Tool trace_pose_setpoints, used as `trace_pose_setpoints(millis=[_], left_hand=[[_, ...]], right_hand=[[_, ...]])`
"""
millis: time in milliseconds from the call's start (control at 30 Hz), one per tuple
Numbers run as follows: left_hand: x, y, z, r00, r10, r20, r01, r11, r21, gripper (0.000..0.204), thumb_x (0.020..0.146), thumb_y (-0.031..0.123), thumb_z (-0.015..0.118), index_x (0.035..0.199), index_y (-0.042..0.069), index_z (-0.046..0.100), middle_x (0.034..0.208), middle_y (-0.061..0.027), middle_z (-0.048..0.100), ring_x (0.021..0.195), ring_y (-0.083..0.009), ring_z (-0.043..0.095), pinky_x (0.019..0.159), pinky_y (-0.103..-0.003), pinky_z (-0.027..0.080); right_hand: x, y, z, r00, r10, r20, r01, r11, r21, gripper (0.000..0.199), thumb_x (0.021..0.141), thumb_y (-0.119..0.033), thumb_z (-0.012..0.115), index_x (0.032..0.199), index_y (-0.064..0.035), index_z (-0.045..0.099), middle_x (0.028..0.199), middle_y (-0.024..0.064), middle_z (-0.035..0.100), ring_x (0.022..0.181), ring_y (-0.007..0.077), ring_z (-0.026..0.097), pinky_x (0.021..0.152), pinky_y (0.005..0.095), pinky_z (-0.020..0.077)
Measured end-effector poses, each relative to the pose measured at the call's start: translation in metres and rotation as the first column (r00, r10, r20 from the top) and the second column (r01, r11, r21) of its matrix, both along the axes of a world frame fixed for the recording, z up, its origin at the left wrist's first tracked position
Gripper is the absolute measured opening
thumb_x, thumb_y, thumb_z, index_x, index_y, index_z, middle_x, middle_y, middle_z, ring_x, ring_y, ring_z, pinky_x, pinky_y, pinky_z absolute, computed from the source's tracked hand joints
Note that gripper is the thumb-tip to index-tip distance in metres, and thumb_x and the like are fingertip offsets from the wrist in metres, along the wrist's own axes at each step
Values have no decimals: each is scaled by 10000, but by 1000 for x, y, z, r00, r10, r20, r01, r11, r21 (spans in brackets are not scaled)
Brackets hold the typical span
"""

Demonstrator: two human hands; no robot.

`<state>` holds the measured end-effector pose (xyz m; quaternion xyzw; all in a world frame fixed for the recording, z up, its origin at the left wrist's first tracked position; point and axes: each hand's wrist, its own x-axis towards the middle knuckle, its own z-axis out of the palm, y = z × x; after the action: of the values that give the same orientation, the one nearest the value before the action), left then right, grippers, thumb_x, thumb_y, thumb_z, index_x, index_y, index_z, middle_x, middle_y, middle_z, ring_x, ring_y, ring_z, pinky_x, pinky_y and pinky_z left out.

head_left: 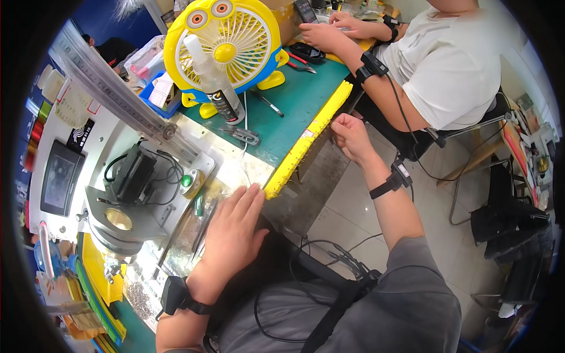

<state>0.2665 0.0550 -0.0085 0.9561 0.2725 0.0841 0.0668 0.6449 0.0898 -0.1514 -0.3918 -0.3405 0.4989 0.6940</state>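
Note:
My left hand lies over the table's near edge, its fingers stretched out and thumb apart, holding nothing that I can see. Its fingertips are close to the near end of a long yellow strip. Small thin bits stick out along the strip's edge. My right hand is closed just right of the strip, beyond the table edge, with fingers pinched together. Whatever they hold, if anything, is too small to make out. Dark straps with small boxes sit on both my wrists.
A machine with a dark screen and metal column stands left. On the green mat are a yellow-and-blue fan, clear spray bottle, utility knife, pen and red-handled pliers. A co-worker sits at right.

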Motion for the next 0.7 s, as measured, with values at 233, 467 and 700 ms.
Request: trace_pose_setpoints(millis=[233, 467, 700], left_hand=[[-8, 1, 3, 999, -14, 43, 16, 999, -40, 763, 754, 165, 815, 1430, 6, 497, 1472, -167, 514, 1370, -366, 472, 1115, -460, 405], [-68, -41, 31, 991, 10, 131, 11, 988, -157, 635, 775, 214, 820, 1326, 0, 589, 1407, -190, 561, 1315, -382, 528, 1067, -465, 451], [-164, -96, 36, 938, 219, 267, -146, 953, -266, 498, 725, 160, 851, 1171, 9, 687, 1136, -159, 714, 1020, -358, 694, 888, -427, 551]], right_hand=[[12, -16, 14, 959, -19, 283, 59, 989, -133, 72, 966, -127, 679, 983, -67, 643, 709, -59, 543, 544, 22, 418, 496, 200, 306], [5, -59, 11, 411, -363, 837, 453, 877, 158, 181, 934, -162, 687, 1041, -21, 648, 902, 59, 628, 777, 153, 604, 691, 274, 490], [-104, -62, 86, 402, -478, 781, 276, 877, 394, 114, 866, -17, 694, 960, -11, 631, 928, 114, 627, 825, 221, 635, 748, 326, 510]])
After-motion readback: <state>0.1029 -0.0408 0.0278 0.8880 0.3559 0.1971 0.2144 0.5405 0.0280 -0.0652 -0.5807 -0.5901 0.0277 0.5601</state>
